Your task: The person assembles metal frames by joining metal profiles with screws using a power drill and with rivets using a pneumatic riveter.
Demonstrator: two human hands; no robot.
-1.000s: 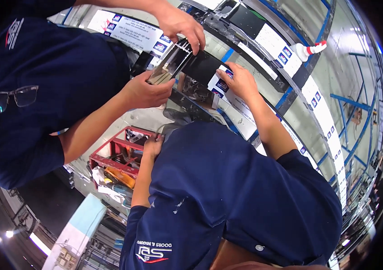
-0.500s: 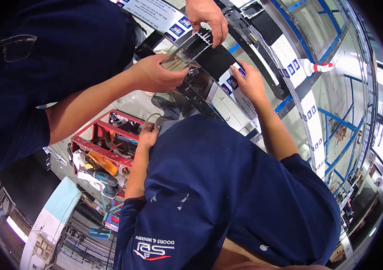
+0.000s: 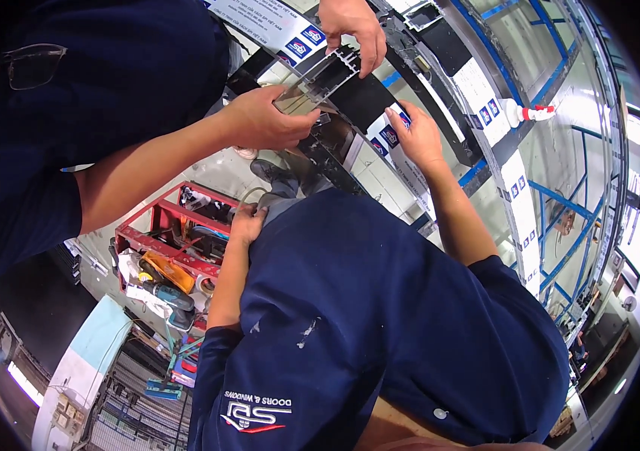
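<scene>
My right hand [image 3: 419,139] grips a long dark profile [image 3: 359,101], partly covered in white printed film, with its thumb lying on the film. Down by my grey trouser leg, my left hand [image 3: 248,223] has curled fingers. A thin beige curved band [image 3: 251,194] rises beside them, but the grip itself is mostly hidden. A co-worker's one hand [image 3: 279,119] holds a short cut piece of metal profile [image 3: 324,81], its ribbed end face showing. The co-worker's other hand [image 3: 354,31] touches the far end of that piece, just above the long profile.
A red tool cart [image 3: 166,244] with a power drill [image 3: 173,297] stands at the left. More film-covered profiles [image 3: 515,180] and a blue metal frame [image 3: 568,203] run along the right. A white bottle with a red top [image 3: 519,113] is there too. The co-worker's body [image 3: 109,83] fills the upper left.
The co-worker's hands and the short profile piece have shifted slightly to the right. Both my hands keep their places.
</scene>
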